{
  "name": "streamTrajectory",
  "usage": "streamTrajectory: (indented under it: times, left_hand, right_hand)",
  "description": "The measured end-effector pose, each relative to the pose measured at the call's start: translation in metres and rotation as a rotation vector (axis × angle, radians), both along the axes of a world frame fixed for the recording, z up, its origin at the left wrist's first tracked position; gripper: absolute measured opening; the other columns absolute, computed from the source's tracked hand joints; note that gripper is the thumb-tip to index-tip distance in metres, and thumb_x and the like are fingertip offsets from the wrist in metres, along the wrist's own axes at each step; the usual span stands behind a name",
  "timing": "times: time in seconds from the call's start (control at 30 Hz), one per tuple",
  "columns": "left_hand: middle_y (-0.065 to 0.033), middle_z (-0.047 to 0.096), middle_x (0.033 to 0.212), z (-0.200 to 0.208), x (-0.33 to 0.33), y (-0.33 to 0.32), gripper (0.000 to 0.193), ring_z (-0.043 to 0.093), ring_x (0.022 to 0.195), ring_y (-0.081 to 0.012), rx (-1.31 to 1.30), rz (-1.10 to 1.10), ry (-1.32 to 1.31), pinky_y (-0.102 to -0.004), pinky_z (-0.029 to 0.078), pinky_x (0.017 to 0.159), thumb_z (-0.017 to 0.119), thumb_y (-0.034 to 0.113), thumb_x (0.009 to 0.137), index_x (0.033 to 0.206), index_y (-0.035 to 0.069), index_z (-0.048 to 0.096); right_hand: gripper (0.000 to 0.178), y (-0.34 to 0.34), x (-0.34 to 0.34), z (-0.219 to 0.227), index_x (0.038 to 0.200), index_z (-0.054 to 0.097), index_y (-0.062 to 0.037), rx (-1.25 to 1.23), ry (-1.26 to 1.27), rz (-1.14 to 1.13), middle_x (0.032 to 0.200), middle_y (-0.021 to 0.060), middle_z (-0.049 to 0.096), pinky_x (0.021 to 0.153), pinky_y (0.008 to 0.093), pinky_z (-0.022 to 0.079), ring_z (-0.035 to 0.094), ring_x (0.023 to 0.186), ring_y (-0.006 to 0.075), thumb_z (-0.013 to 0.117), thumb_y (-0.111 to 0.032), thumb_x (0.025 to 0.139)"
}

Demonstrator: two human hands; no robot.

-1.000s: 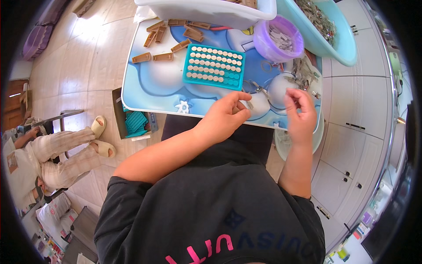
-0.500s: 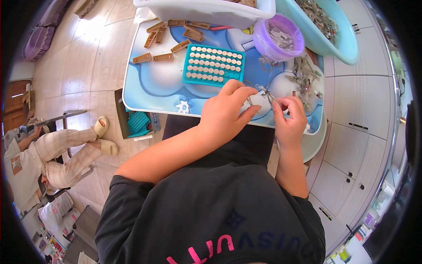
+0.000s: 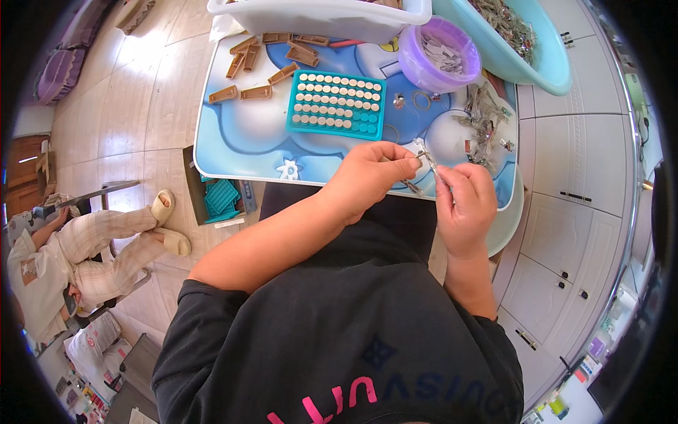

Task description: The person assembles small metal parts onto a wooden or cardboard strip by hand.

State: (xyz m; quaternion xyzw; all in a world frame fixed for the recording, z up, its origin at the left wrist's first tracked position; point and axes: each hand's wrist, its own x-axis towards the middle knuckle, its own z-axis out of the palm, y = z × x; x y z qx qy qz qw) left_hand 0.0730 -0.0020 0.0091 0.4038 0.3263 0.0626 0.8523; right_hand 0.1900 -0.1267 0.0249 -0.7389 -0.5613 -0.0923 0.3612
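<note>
Over the table's near edge, my left hand (image 3: 378,173) is closed in a pinch, thumb against forefinger. My right hand (image 3: 466,205) is also closed, its thumb and forefinger gripping the lower end of a thin shiny strip (image 3: 428,155), clear and metallic. The strip stands tilted between the hands, its upper part by my left fingertips. A slim wire-like piece (image 3: 412,187) shows below my left fingers; its kind is unclear. Just beyond my left hand lies a teal tray (image 3: 290,113) with rows of whitish round discs (image 3: 328,99); several places at its near right hold no disc.
Similar strips (image 3: 484,120) are heaped at the table's right. Beyond stand a purple tub (image 3: 409,67) of grey pieces, a light-blue basin (image 3: 561,74) and a white bin (image 3: 318,25). Brown wedge-shaped pieces (image 3: 256,92) lie far left. A seated person (image 3: 99,226) is at left.
My left thumb and forefinger have come together from apart. The strip between my hands now stands more upright, and the whole view has shifted slightly.
</note>
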Motion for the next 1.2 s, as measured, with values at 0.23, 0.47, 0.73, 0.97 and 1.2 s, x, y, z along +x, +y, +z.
streamTrajectory:
  times: [0.23,0.47,0.73,0.97,1.2]
  left_hand:
    - [0.0024,0.057,0.075,-0.004,0.001,-0.003,0.016,0.035,0.048,-0.0003,-0.009,0.079,0.004,-0.0169,0.023,0.040,0.065,0.018,0.084,0.091,0.005,0.059]
    - [0.0013,0.058,0.075,0.002,-0.002,0.001,0.016,0.034,0.045,-0.0007,-0.045,0.108,-0.001,-0.0170,0.023,0.038,0.064,0.017,0.084,0.093,0.005,0.058]
    - [-0.0005,0.059,0.075,-0.005,-0.017,0.007,0.015,0.033,0.043,-0.0012,-0.372,0.050,-0.118,-0.0171,0.021,0.037,0.062,0.016,0.086,0.093,0.003,0.059]
    - [-0.0021,0.061,0.081,0.001,-0.024,0.005,0.016,0.046,0.058,-0.0020,-0.043,-0.012,-0.004,-0.0174,0.033,0.048,0.065,0.016,0.084,0.093,0.003,0.061]
    - [0.0010,0.061,0.084,0.000,-0.035,0.004,0.012,0.053,0.072,-0.0023,0.288,-0.090,-0.044,-0.0180,0.045,0.066,0.064,0.008,0.084,0.093,0.001,0.061]
  right_hand:
    - [0.019,0.002,-0.001,0.005,0.080,0.062,-0.0045,-0.042,-0.037,0.002,0.076,0.0073,0.054,0.059,0.0345,0.041,0.054,0.068,0.0250,0.069,0.001,0.063]
    - [0.019,0.000,0.006,0.002,0.081,0.061,-0.0048,-0.082,-0.040,-0.044,0.078,0.0079,0.054,0.060,0.0354,0.042,0.054,0.069,0.0261,0.068,0.001,0.064]
    - [0.019,0.007,0.014,-0.007,0.086,0.061,-0.0028,-0.162,-0.050,-0.082,0.083,0.0105,0.056,0.065,0.0356,0.044,0.055,0.073,0.0288,0.070,-0.004,0.070]
    - [0.013,0.023,-0.009,0.006,0.081,0.061,-0.0017,-0.042,0.160,0.111,0.078,0.0099,0.059,0.062,0.0334,0.044,0.056,0.070,0.0270,0.069,-0.002,0.071]
    - [0.012,0.027,-0.008,-0.001,0.079,0.059,-0.0016,0.128,0.134,0.048,0.077,0.0098,0.059,0.062,0.0309,0.044,0.056,0.069,0.0245,0.067,0.003,0.072]
